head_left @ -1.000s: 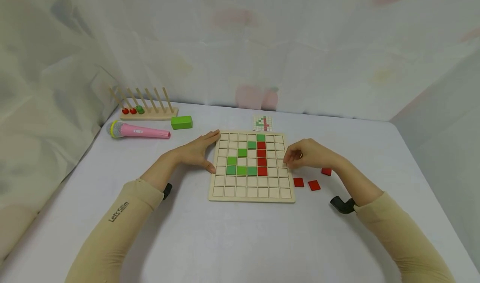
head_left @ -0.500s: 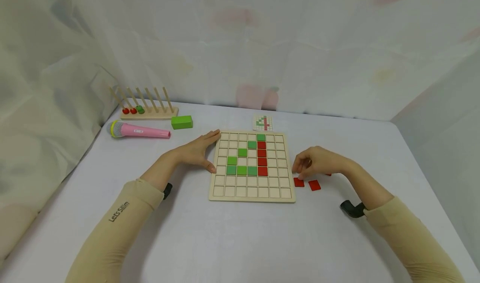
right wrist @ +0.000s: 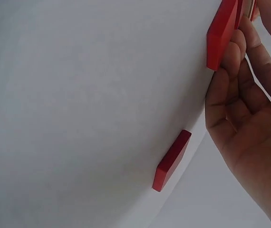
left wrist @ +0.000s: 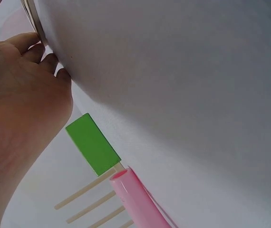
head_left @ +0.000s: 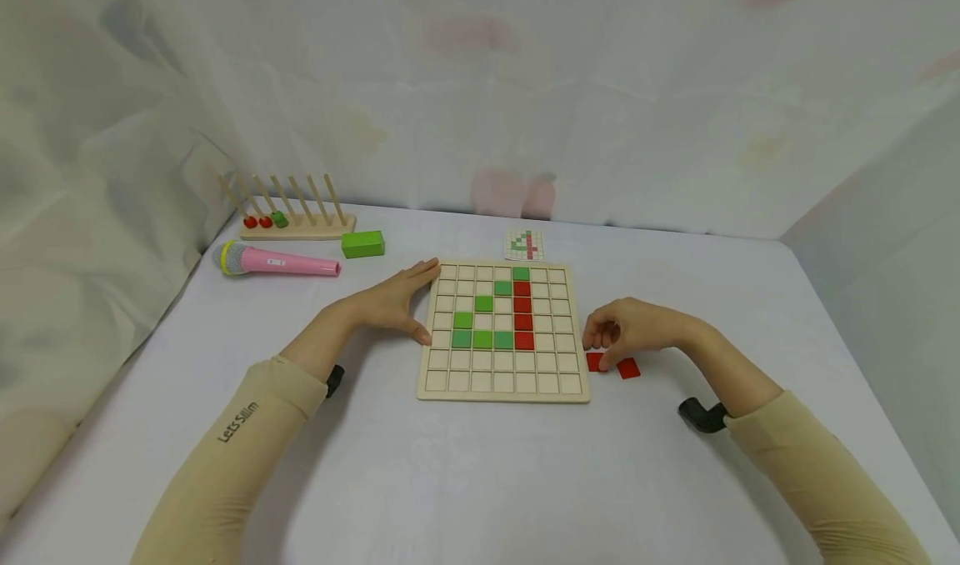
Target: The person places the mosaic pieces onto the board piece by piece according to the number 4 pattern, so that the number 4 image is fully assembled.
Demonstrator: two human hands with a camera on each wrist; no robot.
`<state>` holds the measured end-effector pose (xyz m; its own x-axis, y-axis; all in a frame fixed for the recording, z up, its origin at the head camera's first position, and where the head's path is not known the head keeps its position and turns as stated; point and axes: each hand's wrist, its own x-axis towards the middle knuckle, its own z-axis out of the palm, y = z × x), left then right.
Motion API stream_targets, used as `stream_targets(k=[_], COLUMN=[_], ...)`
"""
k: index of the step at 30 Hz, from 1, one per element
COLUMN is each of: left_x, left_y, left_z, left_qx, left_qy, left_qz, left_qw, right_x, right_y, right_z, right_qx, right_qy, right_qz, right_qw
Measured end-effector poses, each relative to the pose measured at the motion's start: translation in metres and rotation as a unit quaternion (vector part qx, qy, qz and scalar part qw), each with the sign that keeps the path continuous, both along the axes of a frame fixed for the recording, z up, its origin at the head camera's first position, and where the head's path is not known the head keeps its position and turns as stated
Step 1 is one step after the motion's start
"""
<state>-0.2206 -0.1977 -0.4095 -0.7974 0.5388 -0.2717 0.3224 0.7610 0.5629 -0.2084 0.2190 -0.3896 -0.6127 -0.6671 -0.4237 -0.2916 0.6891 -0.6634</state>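
Observation:
My left hand (head_left: 390, 300) is spread against the left edge of a wooden grid board (head_left: 502, 388), fingertips at its upper corner and thumb lower down. Green tiles (head_left: 483, 304) and a column of red tiles (head_left: 522, 305) fill some of its squares. Right of the board, my right hand (head_left: 637, 325) has its thumb and curled fingers around a red square tile (head_left: 594, 362) on the table; the thumb covers part of it. Another red tile (head_left: 628, 368) lies just beside. In the right wrist view, one more red tile (right wrist: 172, 161) lies below the hand, hidden in the head view.
Behind the board lies a small pattern card (head_left: 525, 246). At the back left are a pegged wooden stand (head_left: 300, 228) with red and green beads, a green block (head_left: 363, 244) and a pink toy microphone (head_left: 288, 262). A fabric curtain (head_left: 375, 90) hangs behind the table.
My right hand has moved from the board's right edge toward the loose red tiles, its thumb now down over the nearest one. My left hand and the board have stayed put.

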Motion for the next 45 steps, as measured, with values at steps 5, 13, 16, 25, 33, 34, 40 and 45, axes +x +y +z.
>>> stream_targets(k=[5, 13, 16, 25, 33, 34, 40, 45], left_x=[0.0, 0.0, 0.0, 0.0, 0.002, 0.001, 0.0, 0.0], left_y=[0.001, 0.001, 0.001, 0.001, 0.001, 0.001, 0.0, 0.0], left_z=[0.002, 0.002, 0.002, 0.003, 0.004, 0.004, 0.002, 0.002], left_qx=[-0.001, 0.0, 0.001, 0.003, 0.003, 0.002, 0.001, -0.001], left_qy=[-0.003, 0.0, 0.0, 0.002, -0.003, -0.003, -0.004, -0.007], left_qz=[0.0, -0.003, -0.002, -0.004, -0.002, -0.002, -0.001, 0.002], left_qw=[1.0, 1.0, 1.0, 1.0, 1.0, 1.0, 1.0, 1.0], right_x=[0.0, 0.002, 0.003, 0.003, 0.0, 0.0, -0.002, -0.003], right_y=[0.0, -0.004, -0.006, -0.005, -0.006, -0.006, -0.008, -0.01], right_z=[-0.001, -0.001, 0.0, 0.0, 0.001, 0.002, 0.013, 0.022], right_qx=[0.001, 0.011, 0.014, 0.017, 0.007, 0.002, -0.016, -0.021], right_qy=[-0.005, 0.018, 0.026, 0.036, 0.039, 0.038, 0.051, 0.063], right_qz=[-0.001, 0.012, 0.014, 0.015, 0.022, 0.024, 0.038, 0.029], right_qw=[1.0, 0.9997, 0.9995, 0.9991, 0.9989, 0.999, 0.9978, 0.9974])
